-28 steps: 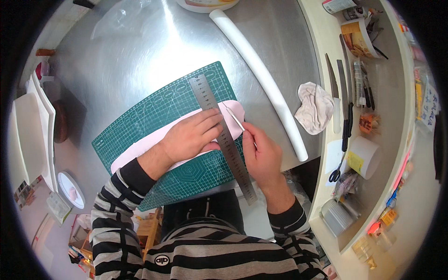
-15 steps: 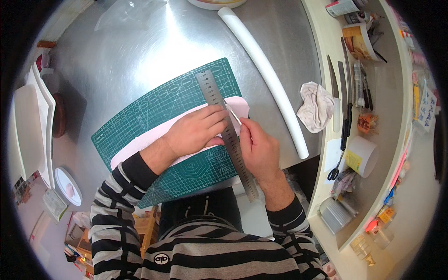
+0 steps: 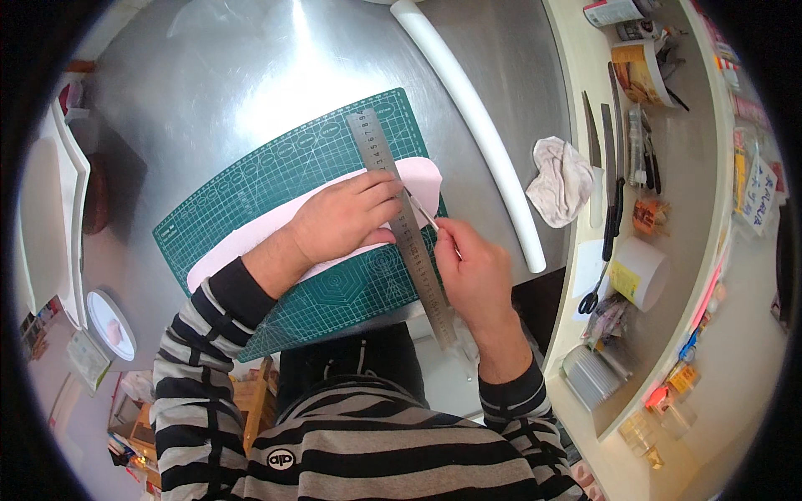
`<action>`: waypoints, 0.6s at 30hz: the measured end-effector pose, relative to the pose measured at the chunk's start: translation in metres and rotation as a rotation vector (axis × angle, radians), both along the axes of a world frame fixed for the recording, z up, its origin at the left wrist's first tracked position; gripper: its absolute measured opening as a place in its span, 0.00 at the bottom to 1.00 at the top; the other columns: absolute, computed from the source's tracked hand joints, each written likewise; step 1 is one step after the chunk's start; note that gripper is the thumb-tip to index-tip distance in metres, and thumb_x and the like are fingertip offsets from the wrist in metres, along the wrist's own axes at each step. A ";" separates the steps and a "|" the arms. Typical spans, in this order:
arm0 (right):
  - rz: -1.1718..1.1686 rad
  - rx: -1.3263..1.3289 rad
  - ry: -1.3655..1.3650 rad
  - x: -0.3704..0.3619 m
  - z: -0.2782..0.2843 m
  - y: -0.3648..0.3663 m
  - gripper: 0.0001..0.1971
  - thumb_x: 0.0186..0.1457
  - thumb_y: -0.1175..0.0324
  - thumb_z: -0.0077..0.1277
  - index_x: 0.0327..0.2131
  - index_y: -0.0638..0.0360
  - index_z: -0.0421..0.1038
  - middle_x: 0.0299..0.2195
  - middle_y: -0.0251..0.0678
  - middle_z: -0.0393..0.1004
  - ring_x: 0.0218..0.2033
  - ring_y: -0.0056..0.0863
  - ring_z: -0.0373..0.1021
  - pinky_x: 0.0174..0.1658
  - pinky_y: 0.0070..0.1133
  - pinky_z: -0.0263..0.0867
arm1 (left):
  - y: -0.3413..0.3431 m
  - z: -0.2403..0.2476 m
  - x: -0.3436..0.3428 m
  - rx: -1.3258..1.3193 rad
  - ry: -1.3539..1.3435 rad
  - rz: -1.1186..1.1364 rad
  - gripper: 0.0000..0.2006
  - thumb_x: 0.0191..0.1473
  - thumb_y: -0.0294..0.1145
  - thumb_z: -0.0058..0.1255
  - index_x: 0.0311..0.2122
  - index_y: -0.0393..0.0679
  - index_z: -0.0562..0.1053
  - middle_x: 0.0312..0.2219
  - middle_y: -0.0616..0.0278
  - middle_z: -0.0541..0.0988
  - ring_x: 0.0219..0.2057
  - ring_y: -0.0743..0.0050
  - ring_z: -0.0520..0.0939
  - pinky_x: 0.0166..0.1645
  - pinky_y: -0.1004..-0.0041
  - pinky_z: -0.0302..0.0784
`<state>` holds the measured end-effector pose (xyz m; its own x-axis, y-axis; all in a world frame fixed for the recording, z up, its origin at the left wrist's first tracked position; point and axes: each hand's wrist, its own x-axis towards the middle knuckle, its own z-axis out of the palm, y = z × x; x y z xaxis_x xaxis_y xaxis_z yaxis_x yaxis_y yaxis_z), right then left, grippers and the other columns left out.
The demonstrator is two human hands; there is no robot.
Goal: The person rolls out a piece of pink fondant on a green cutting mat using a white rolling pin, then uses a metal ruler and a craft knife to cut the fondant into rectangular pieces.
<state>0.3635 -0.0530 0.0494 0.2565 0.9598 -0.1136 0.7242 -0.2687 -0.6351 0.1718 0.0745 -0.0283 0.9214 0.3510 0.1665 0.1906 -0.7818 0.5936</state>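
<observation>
A pale pink rolled-out sheet (image 3: 420,177) with rounded ends lies across a green cutting mat (image 3: 288,321). Over its right part runs a long metal ruler (image 3: 426,292), its near end jutting past the mat's front edge. My left hand (image 3: 344,219) presses the ruler down, fingers laid over it and thumb low beside it. On the ruler's right side, my right hand (image 3: 476,271) is closed around a slim light-coloured craft knife (image 3: 423,214). The knife slants toward the ruler's edge over the sheet; its very tip is hard to make out.
A long white tube (image 3: 476,125) lies on the metal table to the right of the mat. Beyond it is a crumpled white cloth (image 3: 560,182). A shelf along the right holds long knives (image 3: 614,150), scissors (image 3: 590,299) and containers. White boards (image 3: 50,225) stand at left.
The whole view has shifted slightly, moving the mat up and left in the picture. My right hand has drawn the knife a little nearer along the ruler. My left hand stays on the ruler.
</observation>
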 end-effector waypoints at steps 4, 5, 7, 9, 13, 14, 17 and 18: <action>-0.027 -0.129 0.025 0.004 0.011 -0.018 0.07 0.59 0.69 0.56 0.40 0.56 0.79 0.27 0.47 0.79 0.27 0.47 0.78 0.30 0.37 0.73 | 0.000 0.001 0.000 -0.014 0.023 0.000 0.22 0.56 0.47 0.58 0.49 0.40 0.75 0.54 0.55 0.76 0.60 0.54 0.73 0.62 0.62 0.75; -0.031 -0.135 0.023 0.005 0.014 -0.023 0.07 0.59 0.69 0.56 0.40 0.56 0.79 0.27 0.47 0.79 0.28 0.47 0.78 0.31 0.37 0.73 | 0.000 0.001 0.000 -0.011 0.030 -0.002 0.22 0.56 0.47 0.58 0.49 0.41 0.75 0.54 0.55 0.76 0.60 0.54 0.73 0.62 0.62 0.75; -0.052 -0.155 0.003 0.006 0.019 -0.034 0.07 0.59 0.69 0.55 0.39 0.57 0.79 0.27 0.48 0.79 0.28 0.47 0.78 0.31 0.37 0.73 | -0.001 0.000 0.000 -0.002 0.038 0.006 0.22 0.55 0.47 0.59 0.48 0.41 0.75 0.54 0.55 0.75 0.60 0.54 0.73 0.61 0.62 0.77; -0.056 -0.209 0.032 0.011 0.026 -0.046 0.07 0.60 0.69 0.55 0.39 0.57 0.80 0.27 0.49 0.79 0.29 0.48 0.78 0.31 0.36 0.73 | -0.002 0.000 0.000 0.004 0.034 0.008 0.22 0.56 0.47 0.58 0.48 0.41 0.75 0.54 0.55 0.75 0.60 0.54 0.73 0.60 0.63 0.77; -0.061 -0.388 0.148 0.036 0.036 -0.079 0.11 0.63 0.68 0.53 0.46 0.58 0.78 0.27 0.46 0.80 0.28 0.42 0.79 0.33 0.31 0.73 | -0.002 -0.001 0.001 0.033 0.022 0.001 0.22 0.56 0.47 0.59 0.47 0.41 0.75 0.54 0.55 0.76 0.60 0.54 0.73 0.60 0.63 0.78; -0.127 -0.395 0.243 0.043 0.034 -0.089 0.12 0.64 0.69 0.51 0.48 0.59 0.77 0.27 0.43 0.79 0.28 0.38 0.78 0.34 0.30 0.73 | -0.001 0.000 0.001 0.039 0.025 0.000 0.22 0.55 0.47 0.59 0.47 0.41 0.75 0.54 0.55 0.75 0.60 0.54 0.73 0.60 0.63 0.78; -0.225 -0.442 0.461 0.048 0.011 -0.123 0.14 0.68 0.71 0.45 0.54 0.67 0.69 0.32 0.35 0.76 0.35 0.23 0.74 0.43 0.23 0.71 | 0.001 0.006 0.005 0.086 -0.005 -0.005 0.21 0.55 0.47 0.60 0.45 0.40 0.75 0.51 0.54 0.77 0.57 0.54 0.76 0.59 0.63 0.79; -0.244 -0.317 0.555 0.040 -0.006 -0.134 0.12 0.68 0.72 0.44 0.51 0.67 0.69 0.34 0.36 0.77 0.38 0.24 0.74 0.45 0.24 0.70 | 0.001 0.010 0.007 0.105 -0.040 -0.014 0.21 0.55 0.47 0.60 0.44 0.40 0.75 0.49 0.54 0.78 0.56 0.54 0.77 0.57 0.63 0.79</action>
<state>0.4036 -0.1870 0.0439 0.2837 0.7810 -0.5564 0.2093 -0.6167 -0.7589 0.1786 0.0753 -0.0185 0.9179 0.3171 0.2387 0.1569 -0.8424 0.5155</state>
